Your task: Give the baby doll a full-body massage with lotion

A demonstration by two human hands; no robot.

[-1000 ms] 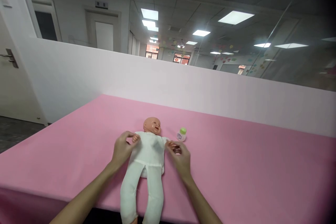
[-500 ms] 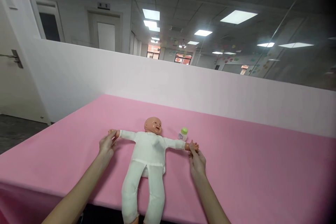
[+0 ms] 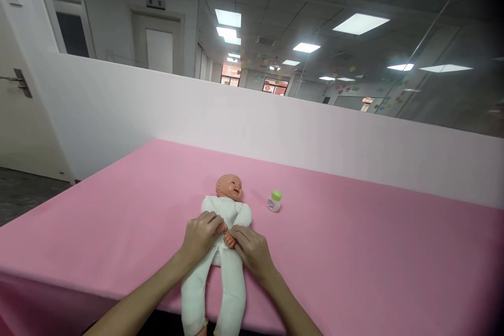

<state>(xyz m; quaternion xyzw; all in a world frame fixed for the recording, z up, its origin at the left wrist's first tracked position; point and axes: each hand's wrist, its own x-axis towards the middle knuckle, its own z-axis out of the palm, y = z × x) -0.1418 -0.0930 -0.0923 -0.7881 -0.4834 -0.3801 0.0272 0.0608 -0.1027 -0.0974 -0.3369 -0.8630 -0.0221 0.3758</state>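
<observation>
Holding the doll (image 3: 226,206) by its small hands (image 3: 230,241) over its belly, with fingers of left hand (image 3: 201,233) and right hand (image 3: 254,249) curled closed around one each. Lying on its back on the worktop (image 3: 354,252), with legs past the near edge; could slide off if tugged downward, or twist an arm if pulled unevenly.

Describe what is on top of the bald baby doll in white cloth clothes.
Over the doll are the person's bare left hand and right hand, holding its small tan plastic-looking hands. The doll's front directly behind them is covered, unseen.
</observation>
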